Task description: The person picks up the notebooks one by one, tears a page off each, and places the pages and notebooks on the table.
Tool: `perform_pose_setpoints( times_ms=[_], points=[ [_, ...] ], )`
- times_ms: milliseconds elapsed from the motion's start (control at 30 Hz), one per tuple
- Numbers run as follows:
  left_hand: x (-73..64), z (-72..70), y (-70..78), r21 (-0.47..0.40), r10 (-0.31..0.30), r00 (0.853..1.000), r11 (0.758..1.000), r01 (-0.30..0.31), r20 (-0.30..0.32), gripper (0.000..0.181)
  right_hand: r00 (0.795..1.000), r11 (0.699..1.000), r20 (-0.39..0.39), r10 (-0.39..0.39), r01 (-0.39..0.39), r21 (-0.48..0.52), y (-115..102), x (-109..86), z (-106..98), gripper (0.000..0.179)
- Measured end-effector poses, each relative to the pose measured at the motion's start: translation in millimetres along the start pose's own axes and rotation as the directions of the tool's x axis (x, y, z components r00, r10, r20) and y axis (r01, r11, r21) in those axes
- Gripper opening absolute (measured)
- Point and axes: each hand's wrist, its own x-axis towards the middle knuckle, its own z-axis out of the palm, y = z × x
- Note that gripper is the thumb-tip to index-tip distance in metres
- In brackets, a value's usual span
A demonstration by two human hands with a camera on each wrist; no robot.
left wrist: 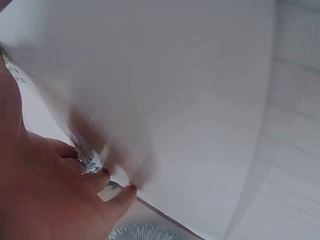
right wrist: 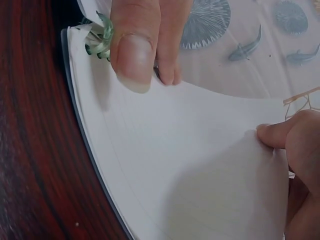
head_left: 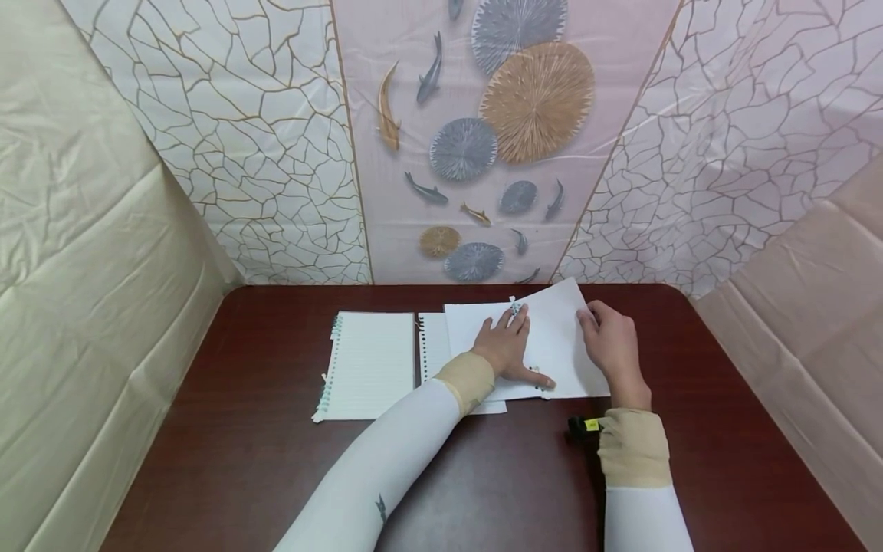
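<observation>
While the left hand [head_left: 509, 350] lies with its fingers and thumb spread wide on the white sheets [head_left: 562, 337], the right hand [head_left: 612, 345] pinches their right edge between thumb and fingers, the far right corner angled upward. The sheets lie right of centre at the far part of the tabletop [head_left: 207, 437], and the right wrist view shows the gripped paper bowed. Patterned green binding pieces [head_left: 516, 306] show at the far and near edges of the stack, close to the left hand's fingertips and thumb. Just left of the stack, partly covered by it, is a punched page [head_left: 431, 349], its holes along the left edge; beside that, farther left, lies a lined pad [head_left: 375, 360] with green binding along its left side. A small black and yellow object [head_left: 585, 426] sits nearer, beside the right beige cuff [head_left: 633, 445]. The tabletop is dark reddish brown with faint grain, rounded far corners and a pale sheen at the near middle. Behind its far edge hangs a backdrop [head_left: 448, 207], a pinkish panel of fish and round grey and gold leaf shapes between white areas crossed by gold crackle lines. Creased beige cloth [head_left: 90, 230] slopes along the left side, with similar cloth [head_left: 821, 307] on the right.
</observation>
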Motion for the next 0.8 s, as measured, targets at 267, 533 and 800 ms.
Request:
perform_pose_setpoints(
  times_ms=[267,533,800],
  points=[
    [0.9,2.6,0.4,-0.015,-0.001,1.000,1.000,0.001,0.008,0.144,1.000,1.000,0.001,-0.008,0.008,0.014,6.2,-1.9,-0.1,0.020],
    [-12.6,-6.0,1.7,-0.027,0.000,1.000,1.000,-0.001,-0.020,0.136,0.999,0.997,0.027,0.048,-0.049,0.065,17.7,-1.6,0.1,0.025],
    [-22.3,-13.2,2.5,-0.019,-0.018,0.999,1.000,0.017,-0.037,0.131,0.988,0.979,0.076,0.133,-0.143,0.143,30.8,-5.6,3.3,0.035]
  ],
)
